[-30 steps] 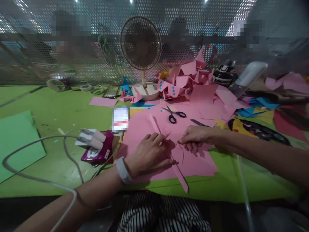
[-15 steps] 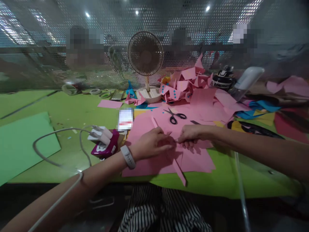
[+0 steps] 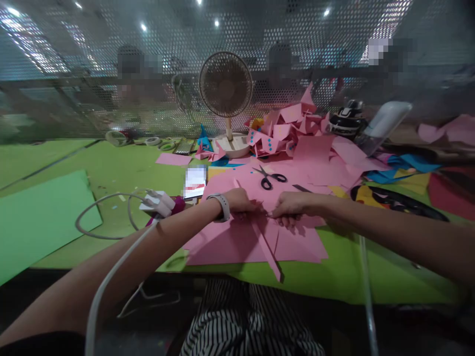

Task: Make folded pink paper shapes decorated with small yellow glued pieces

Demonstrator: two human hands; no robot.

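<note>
A folded pink paper piece [image 3: 265,242] lies on pink sheets [image 3: 230,242] in front of me, its long narrow point reaching toward the table's near edge. My left hand [image 3: 241,201], with a white wristband, is closed and pinching the paper's upper part. My right hand [image 3: 291,205] meets it from the right, fingers pressed together on the same fold. Black-handled scissors [image 3: 269,177] lie just behind the hands on more pink paper.
A small fan [image 3: 226,94] stands at the back, beside a heap of folded pink shapes [image 3: 285,128]. A magenta device with white plugs and cable [image 3: 159,203] sits left. A green sheet [image 3: 40,217] lies far left. Tape rolls [image 3: 117,138] and people sit behind the mesh screen.
My left hand has slid up and away along the fold, from lying flat on the paper to pinching near the right hand. The view has tilted upward a little.
</note>
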